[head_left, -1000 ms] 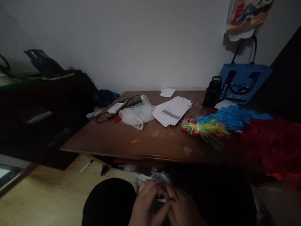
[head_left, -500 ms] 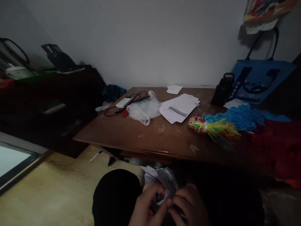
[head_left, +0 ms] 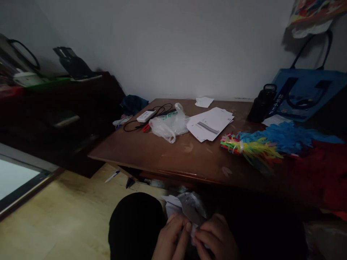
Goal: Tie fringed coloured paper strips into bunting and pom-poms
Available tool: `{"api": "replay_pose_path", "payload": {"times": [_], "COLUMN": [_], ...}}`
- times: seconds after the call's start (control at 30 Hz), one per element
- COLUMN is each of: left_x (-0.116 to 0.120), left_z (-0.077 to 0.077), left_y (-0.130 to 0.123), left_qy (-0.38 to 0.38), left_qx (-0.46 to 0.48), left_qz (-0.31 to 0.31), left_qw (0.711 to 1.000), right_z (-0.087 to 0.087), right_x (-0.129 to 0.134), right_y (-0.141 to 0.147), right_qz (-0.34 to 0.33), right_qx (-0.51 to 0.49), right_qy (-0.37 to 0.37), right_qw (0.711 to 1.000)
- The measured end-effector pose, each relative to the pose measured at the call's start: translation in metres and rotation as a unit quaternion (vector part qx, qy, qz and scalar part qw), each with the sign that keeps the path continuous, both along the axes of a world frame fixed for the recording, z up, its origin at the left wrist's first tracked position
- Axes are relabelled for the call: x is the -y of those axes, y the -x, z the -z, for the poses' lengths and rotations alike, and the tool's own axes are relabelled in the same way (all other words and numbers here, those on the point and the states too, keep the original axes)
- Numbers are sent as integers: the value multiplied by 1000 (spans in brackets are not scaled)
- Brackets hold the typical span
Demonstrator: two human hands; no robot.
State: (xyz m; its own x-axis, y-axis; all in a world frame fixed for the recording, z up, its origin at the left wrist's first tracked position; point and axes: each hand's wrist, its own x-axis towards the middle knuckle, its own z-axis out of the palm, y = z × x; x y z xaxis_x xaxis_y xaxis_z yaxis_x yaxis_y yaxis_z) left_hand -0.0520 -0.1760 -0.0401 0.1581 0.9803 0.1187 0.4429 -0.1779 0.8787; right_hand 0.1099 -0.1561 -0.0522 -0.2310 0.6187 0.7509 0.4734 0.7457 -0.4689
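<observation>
Low between my knees, my left hand (head_left: pixel 172 234) and my right hand (head_left: pixel 216 235) are close together, fingers pinched. A small piece of white paper (head_left: pixel 193 229) shows between the fingertips, held from both sides. Just beyond the hands are folded white sheets (head_left: pixel 171 204) and crumpled clear plastic (head_left: pixel 195 202); in the dim light I cannot tell whether the held piece is joined to them.
On the brown table (head_left: pixel 146 155) lie a plastic bag (head_left: pixel 169 126), a white power strip (head_left: pixel 146 115) with cables, papers (head_left: pixel 210 124), a multicoloured streamer bundle (head_left: pixel 249 147) and blue streamers (head_left: pixel 287 135). A dark bottle (head_left: pixel 262 104) stands beside a blue tote bag (head_left: pixel 306 94).
My fingertips have drawn closer on the paper, and the gap inside my left hand's curl has narrowed. The whole view has shifted slightly, so the table appears a little further right.
</observation>
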Motion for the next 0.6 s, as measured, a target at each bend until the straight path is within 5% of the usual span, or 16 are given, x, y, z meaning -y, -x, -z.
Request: {"api": "replay_pose_path", "payload": {"times": [0.17, 0.4, 0.6], "left_x": [1, -5, -2], "left_z": [2, -9, -12], "left_y": [2, 6, 10], "left_qy": [-46, -160, -104], "left_qx": [0, -39, -92], "left_qz": [-1, 43, 79], "left_qw": [999, 985, 987], "right_z": [5, 13, 20], "right_x": [-1, 2, 9], "right_y": [-2, -6, -4], "right_qz": [-12, -72, -31], "right_qx": [-10, -29, -5], "right_qy": [9, 121, 100], "right_qw": [1000, 990, 994]}}
